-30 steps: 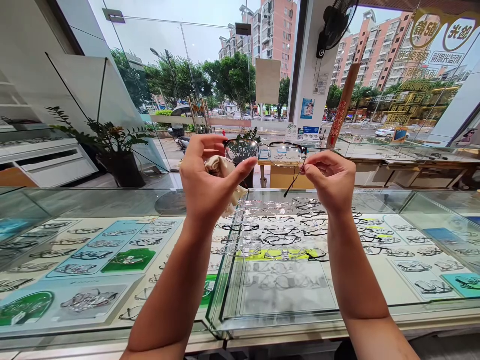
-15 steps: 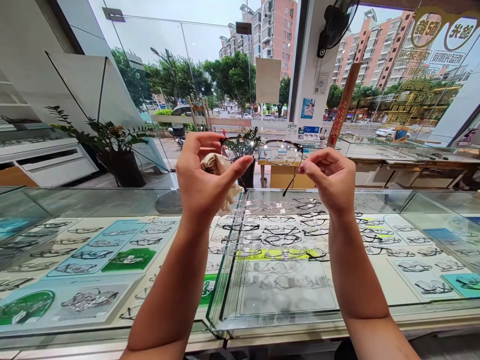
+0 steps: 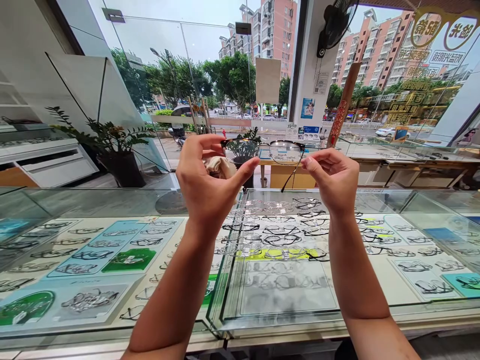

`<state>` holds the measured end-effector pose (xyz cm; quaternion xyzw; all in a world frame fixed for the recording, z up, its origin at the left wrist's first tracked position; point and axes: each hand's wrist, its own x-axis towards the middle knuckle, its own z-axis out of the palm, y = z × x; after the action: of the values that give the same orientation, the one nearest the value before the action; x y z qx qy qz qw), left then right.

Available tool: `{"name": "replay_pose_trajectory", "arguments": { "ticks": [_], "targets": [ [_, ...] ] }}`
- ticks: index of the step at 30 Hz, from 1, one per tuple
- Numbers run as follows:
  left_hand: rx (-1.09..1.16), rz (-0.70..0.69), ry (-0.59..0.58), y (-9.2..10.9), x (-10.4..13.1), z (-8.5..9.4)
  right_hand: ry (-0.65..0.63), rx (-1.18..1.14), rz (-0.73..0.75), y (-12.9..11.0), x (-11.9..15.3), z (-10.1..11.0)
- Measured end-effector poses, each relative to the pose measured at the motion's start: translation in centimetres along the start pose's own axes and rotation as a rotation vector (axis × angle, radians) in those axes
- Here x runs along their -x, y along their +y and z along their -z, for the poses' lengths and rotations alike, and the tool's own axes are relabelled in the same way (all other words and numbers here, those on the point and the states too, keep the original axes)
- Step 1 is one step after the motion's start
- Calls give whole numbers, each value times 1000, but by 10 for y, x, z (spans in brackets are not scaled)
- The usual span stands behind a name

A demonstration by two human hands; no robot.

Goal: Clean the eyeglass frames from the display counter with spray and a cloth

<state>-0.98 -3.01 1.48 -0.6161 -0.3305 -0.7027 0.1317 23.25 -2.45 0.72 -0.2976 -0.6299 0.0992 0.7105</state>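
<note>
A pair of eyeglasses (image 3: 286, 151) with dark upper rims and thin lower rims is held up at eye level, lenses facing me. My left hand (image 3: 204, 182) grips its left end, fingers curled behind and thumb stretched across below the left lens. Bunched in that same palm is a cream cloth (image 3: 218, 166), partly hidden by the hand. At the other end, my right hand (image 3: 334, 175) pinches the frame near the right hinge between thumb and fingers. One dark temple arm hangs down beneath the right lens.
Below my arms stands a glass display counter (image 3: 285, 320) with rows of spectacle frames (image 3: 281, 231) inside. A potted plant (image 3: 120, 165) is on the floor at left. Beyond are a glass door, another display counter (image 3: 412, 150) and a wall fan (image 3: 335, 25).
My left hand has shifted slightly right, its thumb reaching further across the glasses. The cloth hangs less visibly below the hand. My right hand has barely moved.
</note>
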Motion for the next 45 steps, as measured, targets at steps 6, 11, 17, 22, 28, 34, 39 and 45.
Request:
{"name": "replay_pose_trajectory", "arguments": {
  "ticks": [6, 11, 17, 22, 28, 34, 39, 45],
  "targets": [
    [9, -7, 10, 5, 1, -1, 5, 3, 17, 0, 0, -1],
    [-10, -8, 16, 6, 4, -4, 6, 4, 25, -5, 0, -3],
    [-20, -11, 21, 6, 5, -5, 36, 42, 27, -8, 1, -3],
    [-3, 2, 2, 8, 4, -4, 43, 36, 38, -7, 0, -3],
    [2, 7, -3, 9, 5, -4, 43, 37, 30, -9, 1, -3],
    [-5, 2, 2, 9, 4, -5, 47, 33, 37, -11, 1, -3],
    [25, 13, 9, 8, 5, -5, 41, 57, 27, -11, 1, -3],
    [49, 32, 5, 6, 6, -6, 25, 35, 5, -7, 1, -1]
  ]
}}
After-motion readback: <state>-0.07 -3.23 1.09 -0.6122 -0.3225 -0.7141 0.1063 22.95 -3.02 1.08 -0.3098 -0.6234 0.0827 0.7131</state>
